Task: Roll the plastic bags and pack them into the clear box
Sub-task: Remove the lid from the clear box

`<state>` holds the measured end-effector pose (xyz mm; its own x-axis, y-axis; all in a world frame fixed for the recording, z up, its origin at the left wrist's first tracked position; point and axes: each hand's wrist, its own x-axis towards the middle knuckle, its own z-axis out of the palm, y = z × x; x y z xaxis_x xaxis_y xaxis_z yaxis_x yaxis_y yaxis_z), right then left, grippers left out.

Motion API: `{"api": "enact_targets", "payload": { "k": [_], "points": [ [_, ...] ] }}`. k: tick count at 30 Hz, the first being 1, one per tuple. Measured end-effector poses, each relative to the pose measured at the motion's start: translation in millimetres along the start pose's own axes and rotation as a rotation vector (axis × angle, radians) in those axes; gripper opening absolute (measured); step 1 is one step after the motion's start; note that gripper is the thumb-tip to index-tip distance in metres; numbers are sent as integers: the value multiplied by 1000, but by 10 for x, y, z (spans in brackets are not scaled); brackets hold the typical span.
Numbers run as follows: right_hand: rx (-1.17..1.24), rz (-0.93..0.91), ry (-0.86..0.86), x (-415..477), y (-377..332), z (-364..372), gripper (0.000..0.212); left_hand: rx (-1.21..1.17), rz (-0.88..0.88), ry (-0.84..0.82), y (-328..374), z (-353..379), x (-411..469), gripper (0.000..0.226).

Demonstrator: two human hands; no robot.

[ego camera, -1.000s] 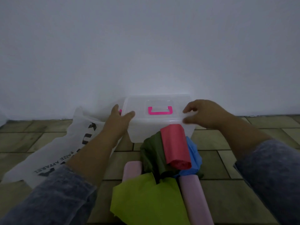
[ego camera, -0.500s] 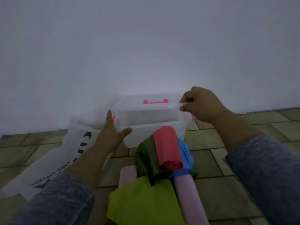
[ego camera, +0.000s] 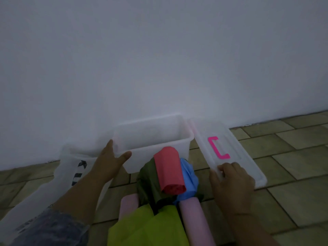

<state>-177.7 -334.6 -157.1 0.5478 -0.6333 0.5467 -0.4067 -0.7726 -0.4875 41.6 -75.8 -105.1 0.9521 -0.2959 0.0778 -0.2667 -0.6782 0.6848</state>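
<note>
Dim light is falling on a tiled floor (ego camera: 292,157) that is meeting a plain white wall (ego camera: 159,59) along its far edge; going left to right, a white printed bag (ego camera: 71,171) is lying flat against the wall at the floor's left side; the left hand (ego camera: 108,164) is resting open against the left end of the clear box (ego camera: 152,137), fingers spread, bracing rather than clasping; the box is sitting open and looking empty at the wall's foot; just in front of it a pile of bags is waiting: a red roll (ego camera: 168,171) lying over a dark green bag (ego camera: 147,181) and a blue bag (ego camera: 188,176), two pink rolls (ego camera: 193,221) behind them, and a yellow-green bag (ego camera: 147,229) still unrolled at the near edge; the right hand (ego camera: 232,185) is pinching the near rim of the lid (ego camera: 230,151), which is lying on the floor just right of the box, pink handle (ego camera: 217,147) up.

Nothing is packed yet, by my reading; the loose rolls are likely springing open if lifted carelessly, since the film is slick; the light box is apt to be sliding on smooth tiles when pushed; poor light is making colours hard to judge.
</note>
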Motion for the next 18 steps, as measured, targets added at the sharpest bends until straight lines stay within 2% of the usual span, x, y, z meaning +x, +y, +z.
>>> {"api": "enact_targets", "payload": {
  "k": [3, 6, 10, 13, 18],
  "points": [
    [-165, 79, -165, 59, -69, 57, 21, -9, -13, -13, 22, -12, -11, 92],
    [-248, 55, -250, 130, -82, 110, 26, -11, -12, -27, 42, -15, -19, 93],
    [-225, 103, -239, 145, -1, 131, 40, -13, -14, -28, 55, -10, -9, 93],
    [-195, 118, -302, 112, 28, 152, 53, -24, -7, -31, 46, -4, -9, 94],
    [-206, 133, -297, 153, 7, 127, 47, -42, -11, -30, 35, 2, -12, 94]
  ]
}}
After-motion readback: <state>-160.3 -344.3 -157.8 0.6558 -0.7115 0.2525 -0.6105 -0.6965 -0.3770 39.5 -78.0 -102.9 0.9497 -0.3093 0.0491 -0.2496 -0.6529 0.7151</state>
